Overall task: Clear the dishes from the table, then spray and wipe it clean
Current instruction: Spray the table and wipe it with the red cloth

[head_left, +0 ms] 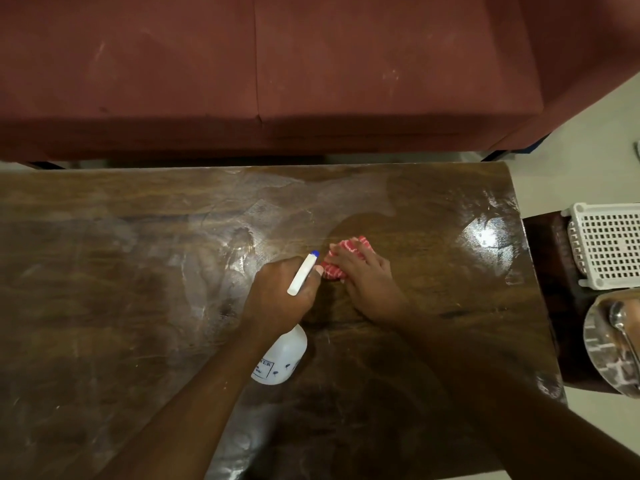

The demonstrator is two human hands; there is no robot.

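Observation:
The dark wooden table (121, 306) shines with wet streaks and smears across most of its top. My left hand (280, 292) grips a white spray bottle (282, 358) by its neck, its blue-tipped nozzle pointing away from me. Just to the right, my right hand (367, 282) presses flat on a folded red and white cloth (341, 259) that lies on the table's middle. The two hands are close together, almost touching.
A dark red sofa (259, 71) runs along the table's far side. At the right, a small stool (554, 271) carries a white perforated basket (609, 244) and a steel plate (602, 348) with a spoon (620, 320). Pale floor shows at the right.

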